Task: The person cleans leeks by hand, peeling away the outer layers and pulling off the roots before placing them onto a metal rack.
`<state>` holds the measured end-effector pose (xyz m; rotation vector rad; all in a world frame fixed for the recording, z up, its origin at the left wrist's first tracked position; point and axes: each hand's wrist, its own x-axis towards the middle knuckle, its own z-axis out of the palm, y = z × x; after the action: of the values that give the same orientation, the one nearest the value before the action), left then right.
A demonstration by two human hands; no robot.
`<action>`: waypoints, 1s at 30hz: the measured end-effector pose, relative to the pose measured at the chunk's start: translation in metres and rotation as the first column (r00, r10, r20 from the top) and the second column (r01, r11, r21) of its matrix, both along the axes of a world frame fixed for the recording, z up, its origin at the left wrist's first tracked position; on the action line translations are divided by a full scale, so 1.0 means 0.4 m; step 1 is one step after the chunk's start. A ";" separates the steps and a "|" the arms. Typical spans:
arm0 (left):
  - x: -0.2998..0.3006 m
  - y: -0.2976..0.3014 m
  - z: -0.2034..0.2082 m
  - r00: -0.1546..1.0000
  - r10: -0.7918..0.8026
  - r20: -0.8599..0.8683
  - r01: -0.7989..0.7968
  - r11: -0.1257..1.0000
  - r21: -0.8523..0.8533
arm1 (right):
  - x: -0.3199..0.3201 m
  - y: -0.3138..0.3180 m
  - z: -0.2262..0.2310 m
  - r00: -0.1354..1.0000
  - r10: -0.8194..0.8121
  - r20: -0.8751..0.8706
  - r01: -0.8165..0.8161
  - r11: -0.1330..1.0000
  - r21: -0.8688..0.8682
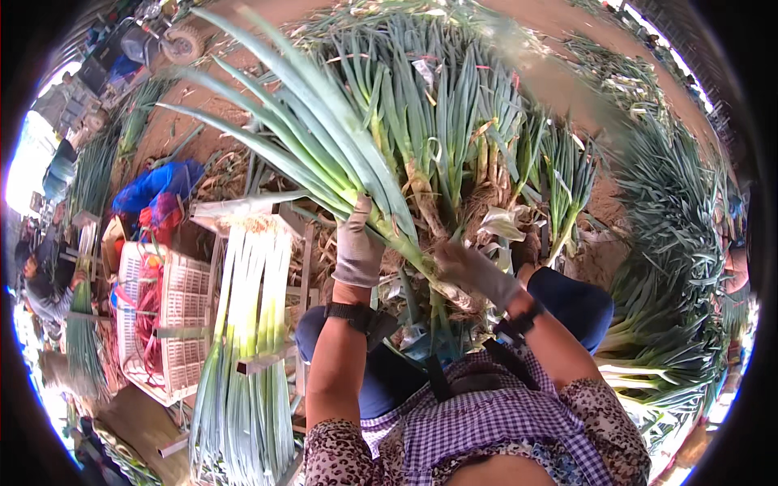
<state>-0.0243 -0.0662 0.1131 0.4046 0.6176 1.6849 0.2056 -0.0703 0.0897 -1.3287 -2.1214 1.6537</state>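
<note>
My left hand (358,247), in a pale work glove, is closed round the stalk of a large green onion (387,233). Its long leaves fan out to the upper left, and its rooty end points down to the right, over my lap. Beside that lower end is my right hand (478,271), also gloved. Motion smears its fingers, so whether they grip anything is unclear. Just beyond my hands stands a dense bunch of unpeeled green onions (454,121), with soil and dry skins at their bases.
To my left, a rack (267,359) carries trimmed green onions (251,300) with white stalks. Past it stand a pale plastic crate (182,296) holding red ties and a blue bag (158,185). A long heap of green onions (673,243) curves along my right. Another person (49,283) is at far left.
</note>
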 end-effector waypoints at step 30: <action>-0.155 -0.080 0.019 0.995 -0.099 0.026 0.098 0.994 0.048 | -0.333 -0.035 0.088 0.818 -0.251 -0.517 0.220 0.968 -0.122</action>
<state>-0.0863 -0.0982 0.1205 0.4365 0.5301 1.6100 0.0726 -0.0844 0.1247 -0.9454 -1.5337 1.7295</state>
